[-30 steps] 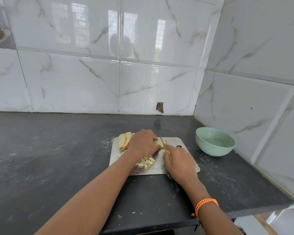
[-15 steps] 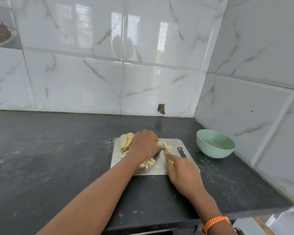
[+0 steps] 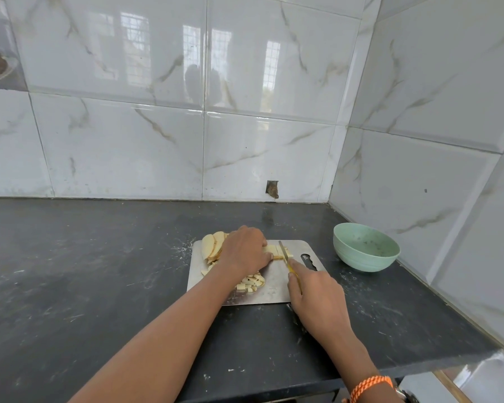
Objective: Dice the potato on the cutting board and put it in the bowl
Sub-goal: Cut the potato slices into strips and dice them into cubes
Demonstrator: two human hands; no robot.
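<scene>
The bowl [image 3: 366,248] was a pale mint green with a few dark specks inside. The cutting board [image 3: 277,282] was a dull silver grey. The potato slices [image 3: 213,246] and the diced pieces [image 3: 252,282] were pale yellow. The knife [image 3: 288,261] had a yellow handle. The counter [image 3: 85,271] was dark grey with whitish streaks. The wall tiles [image 3: 128,141] were white with grey-brown marble veins. The wristband [image 3: 370,385] was orange.

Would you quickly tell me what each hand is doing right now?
Left hand: fingers curled, holding down the potato strips.
Right hand: gripping the knife.
</scene>
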